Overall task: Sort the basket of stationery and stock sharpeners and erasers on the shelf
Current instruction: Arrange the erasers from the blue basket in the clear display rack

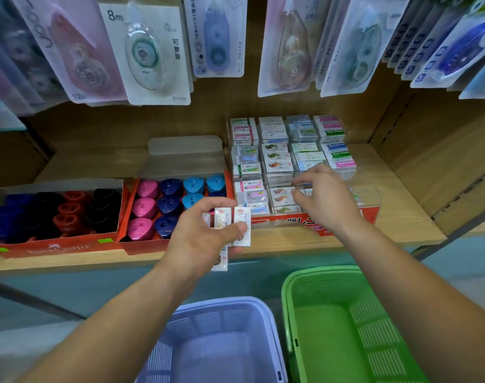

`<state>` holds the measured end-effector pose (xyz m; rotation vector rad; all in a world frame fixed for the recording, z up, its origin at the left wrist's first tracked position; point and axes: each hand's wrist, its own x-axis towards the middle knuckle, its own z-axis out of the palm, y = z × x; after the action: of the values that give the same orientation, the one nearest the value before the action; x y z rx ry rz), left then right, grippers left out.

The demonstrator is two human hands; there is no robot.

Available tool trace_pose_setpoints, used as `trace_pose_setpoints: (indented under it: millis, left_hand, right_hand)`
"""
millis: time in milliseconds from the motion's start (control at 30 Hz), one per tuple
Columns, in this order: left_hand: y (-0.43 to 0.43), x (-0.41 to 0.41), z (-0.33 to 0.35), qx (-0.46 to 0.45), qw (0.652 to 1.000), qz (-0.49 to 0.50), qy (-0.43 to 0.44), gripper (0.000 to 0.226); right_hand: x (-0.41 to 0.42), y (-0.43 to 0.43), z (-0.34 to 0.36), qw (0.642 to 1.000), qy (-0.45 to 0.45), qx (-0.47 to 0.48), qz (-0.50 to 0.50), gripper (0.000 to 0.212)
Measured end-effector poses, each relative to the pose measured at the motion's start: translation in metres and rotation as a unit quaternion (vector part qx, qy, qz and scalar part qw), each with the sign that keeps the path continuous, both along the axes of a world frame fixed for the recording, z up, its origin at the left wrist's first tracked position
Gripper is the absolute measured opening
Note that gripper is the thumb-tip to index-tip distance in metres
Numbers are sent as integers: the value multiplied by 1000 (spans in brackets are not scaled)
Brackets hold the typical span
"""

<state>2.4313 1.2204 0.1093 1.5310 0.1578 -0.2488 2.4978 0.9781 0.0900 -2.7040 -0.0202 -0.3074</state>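
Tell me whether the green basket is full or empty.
Empty, as far as shown: the green basket has a bare floor and walls; its near end runs out of frame.

Stationery shop: hung correction tapes [146,55], boxed sharpeners [169,203], erasers [280,158] on shelf [401,205]

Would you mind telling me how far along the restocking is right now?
Nearly done, it seems. The lavender basket and green basket show bare bottoms, and both red sharpener boxes on the shelf look well filled. In hand: the left hand grips a few wrapped erasers while the right hand reaches into the clear eraser organizer. Left: slotting those last erasers.
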Motion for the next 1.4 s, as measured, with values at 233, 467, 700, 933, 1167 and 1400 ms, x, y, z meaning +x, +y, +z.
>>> trace_pose_setpoints:
  millis: [233, 467, 700, 933, 1167, 1400]
  left_hand:
    - [0, -5, 7, -23, 1000, -9, 2, 33]
    - [-2, -14, 12, -54, 998, -32, -8, 39]
    - [0, -13, 11, -52, 999, -11, -6, 38]
    - [0, -12, 7, -31, 999, -12, 12, 35]
    - [2, -8, 3, -2, 1000, -20, 11, 31]
    - [5, 0, 1, 19, 1000, -1, 0, 25]
  right_hand:
    - [-50, 53, 15, 911, 100, 396, 60, 14]
    - [-71, 67, 22, 835, 154, 525, 61, 10]
    - [-81, 46, 24, 851, 161, 493, 83, 17]
    - [-63, 1, 15, 911, 78, 403, -36, 12]
    - [3, 1, 4, 964, -4, 255, -71, 15]
    - [17, 9, -17, 987, -62, 130, -67, 10]
